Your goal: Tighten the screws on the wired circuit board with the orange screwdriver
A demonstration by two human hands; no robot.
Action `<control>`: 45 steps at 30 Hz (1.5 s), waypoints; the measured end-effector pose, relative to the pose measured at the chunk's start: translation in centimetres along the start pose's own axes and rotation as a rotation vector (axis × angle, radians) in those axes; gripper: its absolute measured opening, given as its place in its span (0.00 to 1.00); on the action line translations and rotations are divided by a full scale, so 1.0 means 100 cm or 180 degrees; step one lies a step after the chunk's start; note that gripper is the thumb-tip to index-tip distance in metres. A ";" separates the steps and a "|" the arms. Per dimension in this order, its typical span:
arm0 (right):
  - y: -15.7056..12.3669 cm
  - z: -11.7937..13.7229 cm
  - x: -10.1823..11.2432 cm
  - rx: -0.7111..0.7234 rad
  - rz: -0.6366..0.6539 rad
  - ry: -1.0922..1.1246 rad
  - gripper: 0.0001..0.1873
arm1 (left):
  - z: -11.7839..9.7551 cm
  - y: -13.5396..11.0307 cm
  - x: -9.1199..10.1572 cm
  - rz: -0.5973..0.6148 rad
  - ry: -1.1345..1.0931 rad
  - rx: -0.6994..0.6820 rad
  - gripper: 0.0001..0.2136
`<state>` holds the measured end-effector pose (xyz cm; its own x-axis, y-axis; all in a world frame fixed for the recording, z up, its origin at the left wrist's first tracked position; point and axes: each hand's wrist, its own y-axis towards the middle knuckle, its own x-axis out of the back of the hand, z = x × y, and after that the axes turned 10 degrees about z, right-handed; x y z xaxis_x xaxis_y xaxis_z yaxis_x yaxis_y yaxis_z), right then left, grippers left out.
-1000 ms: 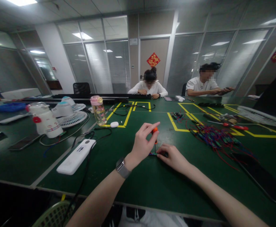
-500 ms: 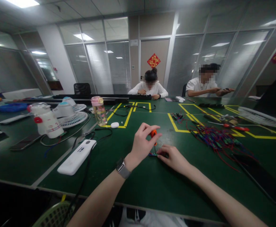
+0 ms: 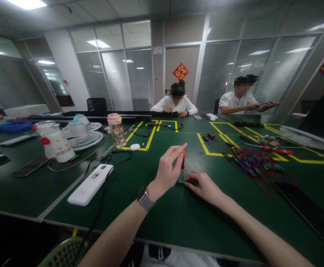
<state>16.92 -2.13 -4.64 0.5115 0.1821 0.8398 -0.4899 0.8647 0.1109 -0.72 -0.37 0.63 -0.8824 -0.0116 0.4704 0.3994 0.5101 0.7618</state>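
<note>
My left hand [image 3: 168,168] is closed around an orange-handled screwdriver [image 3: 183,160] that stands upright, its tip down on a small circuit board [image 3: 181,182] lying on the green table [image 3: 162,222]. My right hand [image 3: 202,185] pinches the right end of that small board and presses it to the table. A watch sits on my left wrist [image 3: 144,198].
A pile of red and blue wired parts [image 3: 251,161] lies to the right, with a red screwdriver [image 3: 275,149] behind it. On the left are a white power strip [image 3: 91,184], a pink-capped bottle [image 3: 116,129], a white bottle [image 3: 55,142] and small fans [image 3: 81,135]. Two people sit at the far side.
My left fingers have shifted around the screwdriver handle, index finger now stretched out again. The right hand and the board stay in place.
</note>
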 end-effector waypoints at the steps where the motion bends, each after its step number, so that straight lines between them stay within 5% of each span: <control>1: 0.000 0.000 0.000 -0.0003 0.0004 -0.0002 0.06 | 0.000 0.000 0.000 0.0061 -0.0057 -0.0036 0.17; 7: 0.000 0.000 -0.001 0.0010 -0.0032 -0.0017 0.06 | 0.000 0.000 -0.003 -0.0254 0.0182 0.0033 0.10; 13: -0.001 -0.001 -0.001 0.0019 -0.0015 0.0038 0.06 | -0.002 0.000 -0.002 0.0135 -0.0050 0.0057 0.18; 19: 0.000 0.000 0.000 -0.0027 0.0001 -0.0033 0.06 | 0.000 -0.001 -0.002 -0.0231 0.0419 0.0152 0.10; 24: 0.000 0.001 0.000 -0.0023 -0.0002 -0.0028 0.06 | 0.001 0.000 -0.001 -0.0026 0.0068 0.0131 0.16; 31: 0.000 -0.001 -0.001 -0.0040 0.0019 -0.0092 0.06 | 0.000 0.001 -0.002 -0.0408 0.0046 0.0436 0.08; 37: 0.000 0.000 0.000 -0.0022 0.0030 -0.0066 0.07 | 0.004 0.002 -0.001 -0.0090 -0.0420 0.0562 0.15; 42: 0.000 0.000 0.000 -0.0026 0.0043 -0.0081 0.06 | 0.001 0.002 -0.001 -0.0276 -0.0034 0.0523 0.08; 45: 0.000 0.000 0.000 -0.0029 0.0034 -0.0067 0.06 | -0.001 0.002 -0.001 -0.0094 0.0070 0.0395 0.13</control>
<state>16.90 -2.12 -4.67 0.4913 0.1816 0.8518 -0.4887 0.8670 0.0971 -0.57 -0.40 0.78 -0.8870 -0.0464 0.4595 0.3384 0.6116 0.7151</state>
